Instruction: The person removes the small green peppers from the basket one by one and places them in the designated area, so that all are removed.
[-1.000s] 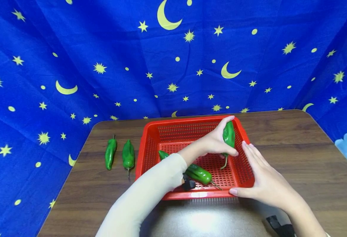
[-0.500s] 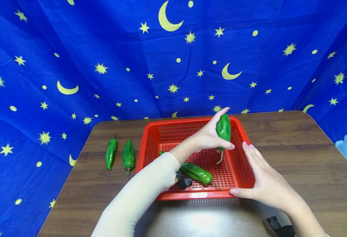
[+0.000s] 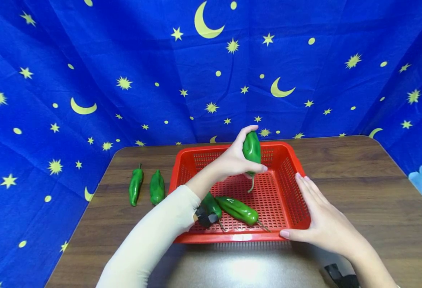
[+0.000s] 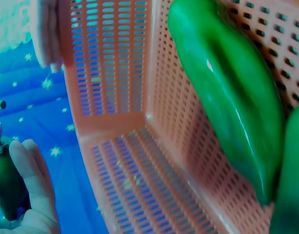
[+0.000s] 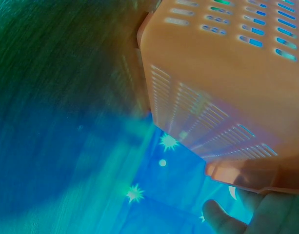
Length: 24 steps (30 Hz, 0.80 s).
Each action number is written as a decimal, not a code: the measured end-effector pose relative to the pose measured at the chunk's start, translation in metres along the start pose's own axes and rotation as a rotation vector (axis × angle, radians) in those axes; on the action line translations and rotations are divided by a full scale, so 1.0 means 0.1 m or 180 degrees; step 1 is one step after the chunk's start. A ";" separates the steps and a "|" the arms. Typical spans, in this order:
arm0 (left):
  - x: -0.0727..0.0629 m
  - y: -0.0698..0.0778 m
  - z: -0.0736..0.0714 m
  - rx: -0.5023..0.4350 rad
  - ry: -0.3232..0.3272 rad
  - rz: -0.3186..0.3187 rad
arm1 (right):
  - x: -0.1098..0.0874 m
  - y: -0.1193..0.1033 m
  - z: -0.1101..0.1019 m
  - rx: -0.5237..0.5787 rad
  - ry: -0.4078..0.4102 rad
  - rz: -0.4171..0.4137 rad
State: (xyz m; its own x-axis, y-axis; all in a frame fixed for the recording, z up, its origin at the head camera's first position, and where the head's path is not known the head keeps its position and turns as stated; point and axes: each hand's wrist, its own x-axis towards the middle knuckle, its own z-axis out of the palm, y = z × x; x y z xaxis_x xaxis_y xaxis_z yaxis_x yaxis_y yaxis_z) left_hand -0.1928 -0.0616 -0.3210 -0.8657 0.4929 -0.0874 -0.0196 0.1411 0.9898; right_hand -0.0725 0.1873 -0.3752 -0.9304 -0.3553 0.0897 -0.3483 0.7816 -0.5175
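My left hand (image 3: 229,162) grips a green pepper (image 3: 252,152) between thumb and fingers, its stem pointing down over the red basket (image 3: 243,237). In the left wrist view this held pepper (image 4: 5,180) shows at the lower left. Two more green peppers lie on the basket floor: one (image 3: 237,210) in plain sight, the other (image 3: 211,206) partly hidden behind my left wrist. At the basket's near right corner, my right hand (image 3: 322,216) rests with straight fingers along the right rim and thumb on the front rim. The right wrist view catches its fingers (image 5: 220,217) beside the basket's outside.
On the wooden table (image 3: 358,180), left of the basket, lie two green peppers, a slim one (image 3: 136,186) and a wider one (image 3: 157,188). A blue cloth (image 3: 232,88) with moons and stars hangs behind the table and along its sides.
My left hand has carried the pepper leftward and up from the basket's right side, uncovering more of the basket floor. The right hand stays at the corner.
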 end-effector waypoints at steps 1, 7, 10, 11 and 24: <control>-0.03 0.01 -0.04 0.0011 0.0035 0.0005 | 0.00 0.00 0.00 0.0007 0.0003 0.0000; -0.22 0.04 -0.29 0.0064 0.0240 0.0126 | 0.00 -0.01 0.00 0.0003 -0.0011 0.0036; -0.34 0.04 -0.43 0.0092 0.0412 0.0136 | 0.00 -0.01 -0.01 0.0000 -0.0015 0.0048; -0.39 0.03 -0.48 0.0104 0.0470 0.0123 | 0.00 -0.01 -0.01 -0.0001 -0.0013 0.0046; -1.04 0.00 -1.04 0.0259 0.0897 -0.0015 | 0.00 0.00 0.01 0.0029 0.0017 0.0002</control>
State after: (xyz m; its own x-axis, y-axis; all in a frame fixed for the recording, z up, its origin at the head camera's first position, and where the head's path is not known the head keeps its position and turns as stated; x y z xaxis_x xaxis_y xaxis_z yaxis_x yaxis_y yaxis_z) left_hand -0.1550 -0.2025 -0.2999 -0.9707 0.2357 -0.0462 0.0062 0.2168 0.9762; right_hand -0.0722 0.1868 -0.3757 -0.9312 -0.3521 0.0940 -0.3468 0.7769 -0.5254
